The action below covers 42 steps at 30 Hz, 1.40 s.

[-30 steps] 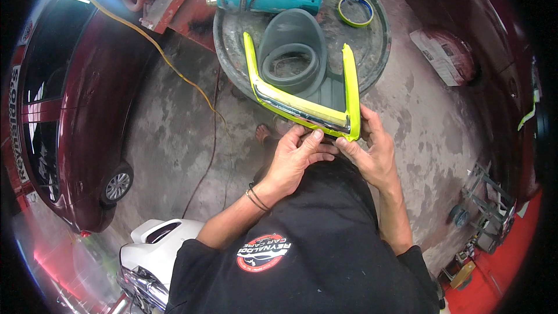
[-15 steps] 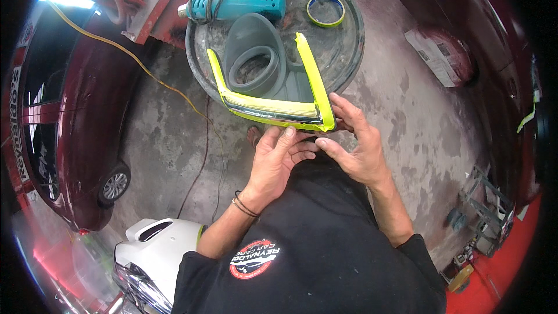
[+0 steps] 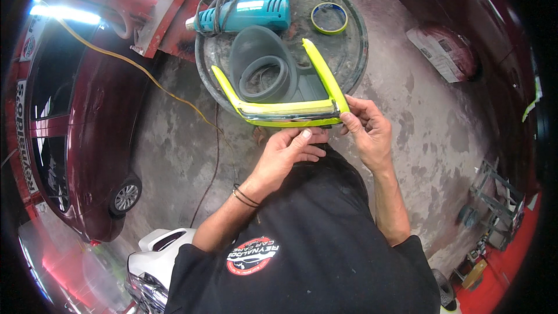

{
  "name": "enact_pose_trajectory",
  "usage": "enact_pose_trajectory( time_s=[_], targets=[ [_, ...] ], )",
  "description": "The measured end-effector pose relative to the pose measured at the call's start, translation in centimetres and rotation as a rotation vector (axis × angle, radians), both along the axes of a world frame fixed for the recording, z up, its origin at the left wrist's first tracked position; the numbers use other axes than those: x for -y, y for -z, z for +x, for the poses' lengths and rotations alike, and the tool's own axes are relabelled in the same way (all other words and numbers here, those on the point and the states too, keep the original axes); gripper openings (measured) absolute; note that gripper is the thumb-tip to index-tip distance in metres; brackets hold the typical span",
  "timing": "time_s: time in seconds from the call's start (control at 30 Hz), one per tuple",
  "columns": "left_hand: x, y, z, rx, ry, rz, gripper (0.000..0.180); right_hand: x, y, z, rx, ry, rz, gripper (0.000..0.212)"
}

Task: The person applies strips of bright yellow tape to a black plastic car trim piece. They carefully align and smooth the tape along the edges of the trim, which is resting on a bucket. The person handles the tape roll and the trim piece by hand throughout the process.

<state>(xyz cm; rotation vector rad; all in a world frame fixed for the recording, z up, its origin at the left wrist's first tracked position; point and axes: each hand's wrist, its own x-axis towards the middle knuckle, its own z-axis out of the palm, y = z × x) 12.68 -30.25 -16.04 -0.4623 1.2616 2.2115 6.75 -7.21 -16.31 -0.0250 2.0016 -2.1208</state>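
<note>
Two bare hands at work on one grey plastic part [image 3: 261, 49], its near edges bordered with bright yellow-green tape [image 3: 327, 72]. Part location: over the near side of a round dark stand [image 3: 356, 61], its long taped edge projecting past the rim toward the wearer. Whether its full weight rests on the stand — cannot tell.

Right hand [image 3: 370, 134]: clamped on the part's near right corner, thumb on the facing side, index finger along the outer edge. Left hand [image 3: 289, 154]: palm turned up, fingers curled at the underside of the long edge, thumb laid across them; cannot tell whether it grips. The hands are near each other, not touching.

A shiny strip [image 3: 290, 116] runs along the part's long edge, between bands of tape. Also on the stand, beyond the part: a teal heat gun [image 3: 256, 15], nozzle to the left, dark cord [image 3: 220, 7] looped round it; a tape roll [image 3: 330, 31] lying flat to its right — well apart from both hands.
</note>
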Motion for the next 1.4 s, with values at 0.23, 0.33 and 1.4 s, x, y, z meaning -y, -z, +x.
enact_pose_trajectory(
  time_s=[0.23,0.33,1.4],
  targets=[
    [6.3,1.6,1.5,-0.155,0.141,-0.428,0.041,1.8,0.5,0.4,-0.142,0.158,0.202,0.036],
    [8.7,0.6,2.4,-0.308,-0.011,-0.725,0.027,2.0,0.3,0.0,-0.24,0.184,0.461,0.034],
    [13.3,-0.5,-3.0,-1.191,0.005,-1.49,0.036,5.0,-5.1,-12.2,-0.53,0.013,0.778,0.032]
  ],
)
